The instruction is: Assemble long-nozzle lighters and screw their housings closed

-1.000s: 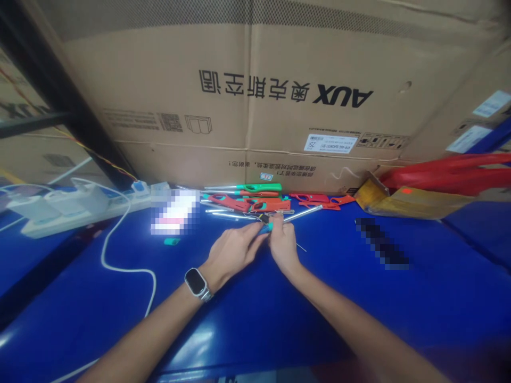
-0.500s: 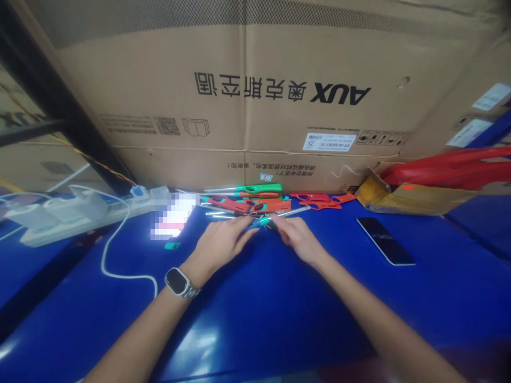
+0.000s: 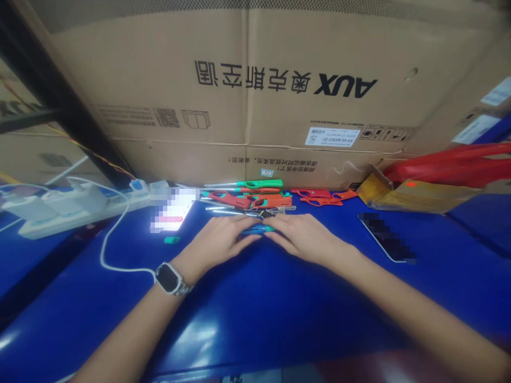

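My left hand (image 3: 219, 239), with a watch on its wrist, is closed around one end of a blue lighter body (image 3: 254, 230) with a green end. My right hand (image 3: 311, 236) has its thumb and fingers closed on the green end of the same lighter. The lighter lies level between the two hands; its metal tube does not show and may be hidden by my right hand. Just beyond my fingers lie metal tubes (image 3: 223, 211) and small dark parts (image 3: 266, 214). Behind them are a green long-nosed lighter (image 3: 261, 184) and orange lighter shells (image 3: 271, 200).
More red-orange shells (image 3: 327, 199) lie at the back. A phone (image 3: 385, 239) and an open carton (image 3: 415, 194) are on the right. On the left are a lit screen (image 3: 173, 213), a green cap (image 3: 171, 240), a power strip (image 3: 91, 210) and a white cable (image 3: 104, 255). A large cardboard box stands behind.
My right hand has moved in toward my left, from the metal tube to the lighter's green end. The tube, seen sticking out to the right before, is out of sight.
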The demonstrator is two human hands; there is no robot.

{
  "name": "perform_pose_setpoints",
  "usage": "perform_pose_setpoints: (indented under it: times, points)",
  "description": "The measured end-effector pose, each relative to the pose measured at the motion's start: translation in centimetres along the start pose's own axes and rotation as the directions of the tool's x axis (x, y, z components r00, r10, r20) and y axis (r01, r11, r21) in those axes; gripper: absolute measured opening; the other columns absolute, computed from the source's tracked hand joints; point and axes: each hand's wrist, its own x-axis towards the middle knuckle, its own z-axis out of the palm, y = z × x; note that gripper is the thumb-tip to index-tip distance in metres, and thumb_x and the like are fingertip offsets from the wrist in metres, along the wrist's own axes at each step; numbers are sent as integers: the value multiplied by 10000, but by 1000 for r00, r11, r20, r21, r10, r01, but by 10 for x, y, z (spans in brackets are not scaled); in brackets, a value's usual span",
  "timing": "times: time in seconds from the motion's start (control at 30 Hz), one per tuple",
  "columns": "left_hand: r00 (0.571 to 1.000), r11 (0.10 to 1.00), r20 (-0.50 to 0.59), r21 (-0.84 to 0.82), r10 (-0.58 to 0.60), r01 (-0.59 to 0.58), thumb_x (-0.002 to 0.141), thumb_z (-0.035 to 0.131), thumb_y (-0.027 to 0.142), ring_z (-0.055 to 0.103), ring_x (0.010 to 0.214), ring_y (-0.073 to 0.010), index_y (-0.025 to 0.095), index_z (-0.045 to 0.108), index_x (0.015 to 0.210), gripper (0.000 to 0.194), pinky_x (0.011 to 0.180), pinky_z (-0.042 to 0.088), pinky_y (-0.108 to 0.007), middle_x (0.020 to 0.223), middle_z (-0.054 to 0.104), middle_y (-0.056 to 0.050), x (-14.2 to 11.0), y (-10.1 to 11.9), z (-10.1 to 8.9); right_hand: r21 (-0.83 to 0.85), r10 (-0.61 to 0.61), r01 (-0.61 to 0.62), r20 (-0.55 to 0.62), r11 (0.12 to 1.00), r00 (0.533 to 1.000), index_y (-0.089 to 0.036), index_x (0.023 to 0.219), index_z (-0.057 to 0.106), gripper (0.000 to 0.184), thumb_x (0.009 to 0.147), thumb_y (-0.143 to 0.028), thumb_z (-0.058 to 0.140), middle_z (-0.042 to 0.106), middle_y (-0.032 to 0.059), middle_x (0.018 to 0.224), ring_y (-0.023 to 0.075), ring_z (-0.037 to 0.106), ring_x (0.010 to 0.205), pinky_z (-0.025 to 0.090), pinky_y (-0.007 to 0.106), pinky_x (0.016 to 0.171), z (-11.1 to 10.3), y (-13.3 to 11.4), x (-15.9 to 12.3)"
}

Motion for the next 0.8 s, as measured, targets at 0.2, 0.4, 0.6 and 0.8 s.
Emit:
perform_pose_setpoints:
  times: [0.2, 0.4, 0.6, 0.8]
  points:
    - [993, 999, 115, -21, -31, 34, 985, 460, 517, 709, 901, -240, 273, 679, 1147, 366, 711, 476, -293, 1039, 754, -32, -1, -8, -3, -30, -21, 20, -61, 999, 998, -231, 1228, 620, 364, 1030, -448, 404, 720, 59, 1016, 204, 676, 893, 367, 277, 621, 10, 5, -4]
    - [987, 997, 142, -2, -72, 72, 956, 503, 549, 704, 851, -238, 255, 696, 1090, 377, 681, 458, -284, 968, 758, -42, 1, -4, -3, 12, -27, 28, -67, 1000, 997, -185, 1070, 674, 387, 1014, -482, 432, 734, 57, 943, 188, 671, 812, 316, 278, 599, 15, 5, 3]
    - [985, 993, 155, -79, -72, 85, 961, 511, 519, 701, 856, -221, 281, 702, 1114, 342, 722, 469, -279, 973, 757, -26, -3, -17, -8, 76, 32, -24, -104, 997, 994, -218, 1150, 694, 380, 1000, -476, 459, 754, 70, 923, 201, 680, 823, 345, 271, 639, 22, 10, 4]
    - [992, 982, 123, -180, -43, 65, 971, 503, 500, 690, 853, -194, 273, 725, 1082, 337, 736, 467, -258, 976, 754, -24, -2, -18, -10, 143, -21, 34, -93, 989, 995, -191, 1057, 696, 359, 1002, -460, 464, 747, 62, 931, 199, 676, 823, 370, 273, 659, 26, 9, 13]
